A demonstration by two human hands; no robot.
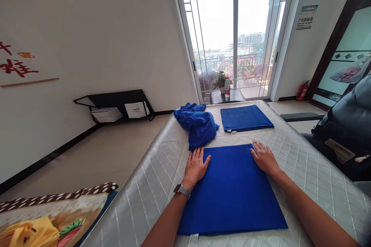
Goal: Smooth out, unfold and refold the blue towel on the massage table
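Note:
A blue towel (232, 193) lies flat in a neat rectangle on the quilted mattress (150, 185), a white tag sticking out at its near edge. My left hand (196, 166) rests open on the towel's far left corner, fingers stretched forward and thumb out to the side. On the far right corner my right hand (264, 157) also lies flat, its fingers extended. Just beyond my left hand is a crumpled blue cloth (199, 123). A second folded blue towel (246, 117), with small white tags, lies farther back on the mattress.
A black chair (348, 127) stands to the right of the mattress. Behind the far edge, a plastic bottle (227, 88) and a plant (220, 80) stand on a small dark table. A black shelf (116, 102) holds white boxes by the left wall. Patterned bedding (58, 212) lies lower left.

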